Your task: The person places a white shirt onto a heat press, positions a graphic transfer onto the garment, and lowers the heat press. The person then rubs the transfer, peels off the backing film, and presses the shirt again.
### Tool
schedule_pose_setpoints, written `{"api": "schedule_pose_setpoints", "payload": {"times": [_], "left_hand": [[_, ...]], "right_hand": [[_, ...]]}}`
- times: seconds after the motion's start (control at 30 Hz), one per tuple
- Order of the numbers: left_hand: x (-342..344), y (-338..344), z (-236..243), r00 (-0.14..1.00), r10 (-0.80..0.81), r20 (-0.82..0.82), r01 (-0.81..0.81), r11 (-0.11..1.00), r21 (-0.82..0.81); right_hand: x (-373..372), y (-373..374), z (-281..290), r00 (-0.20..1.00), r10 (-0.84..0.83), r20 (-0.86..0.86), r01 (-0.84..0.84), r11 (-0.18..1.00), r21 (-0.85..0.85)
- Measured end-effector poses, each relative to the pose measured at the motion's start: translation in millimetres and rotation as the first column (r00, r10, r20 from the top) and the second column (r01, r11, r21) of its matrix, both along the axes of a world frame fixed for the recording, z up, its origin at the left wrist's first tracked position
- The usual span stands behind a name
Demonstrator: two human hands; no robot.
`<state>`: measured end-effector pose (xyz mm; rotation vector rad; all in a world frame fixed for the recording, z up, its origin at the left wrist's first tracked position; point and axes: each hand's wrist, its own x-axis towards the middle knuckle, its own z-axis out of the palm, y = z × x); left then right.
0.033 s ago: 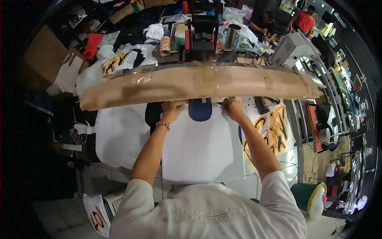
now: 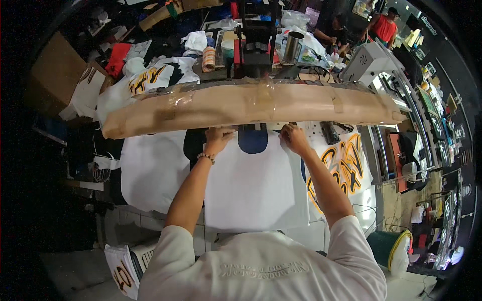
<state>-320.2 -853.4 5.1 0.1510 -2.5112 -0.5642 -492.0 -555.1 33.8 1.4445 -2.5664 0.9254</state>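
Note:
A white T-shirt (image 2: 257, 185) lies stretched flat in front of me, the dark blue inside of its neck (image 2: 252, 140) showing at the top. My left hand (image 2: 219, 140) is closed on the shirt's left shoulder, just beside the neck opening. On the other shoulder my right hand (image 2: 295, 137) pinches the fabric, fingers bent. Both sets of fingertips reach close to the lower edge of a long board wrapped in brown paper and clear tape (image 2: 251, 105), which partly hides them.
Another white shirt (image 2: 153, 170) lies to the left, and a white shirt with orange-and-black lettering (image 2: 344, 168) to the right. Behind the board stand a black metal arm (image 2: 256, 50) and a metal cup (image 2: 293, 47). A green bin (image 2: 384, 246) is at lower right. Two people are farther back.

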Motion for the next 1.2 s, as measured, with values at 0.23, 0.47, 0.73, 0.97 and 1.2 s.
{"api": "schedule_pose_setpoints", "payload": {"times": [0.23,0.47,0.73,0.97,1.2], "left_hand": [[7.1,15.5,-5.8,0.992,-0.048,-0.115,0.063,0.99,0.13],[-3.0,0.8,-16.0,0.996,-0.048,-0.081,0.062,0.983,0.17],[-50.4,-29.3,-15.4,0.979,0.026,-0.204,-0.111,0.902,-0.417],[-38.8,-56.5,-2.5,0.949,0.023,-0.314,-0.155,0.902,-0.403],[92.1,-33.7,-1.0,0.839,0.287,0.463,-0.54,0.547,0.64]], "right_hand": [[9.4,3.6,-0.8,0.993,-0.06,-0.102,0.063,0.998,0.026],[1.5,2.1,-4.0,0.997,-0.055,-0.056,0.055,0.999,-0.005],[-50.7,-10.9,-14.2,0.985,-0.038,-0.168,0.028,0.998,-0.059],[-71.5,-7.7,-48.1,0.964,-0.012,-0.267,-0.032,0.987,-0.157],[-41.0,75.8,-57.2,0.588,-0.248,0.769,0.435,0.899,-0.043]]}}
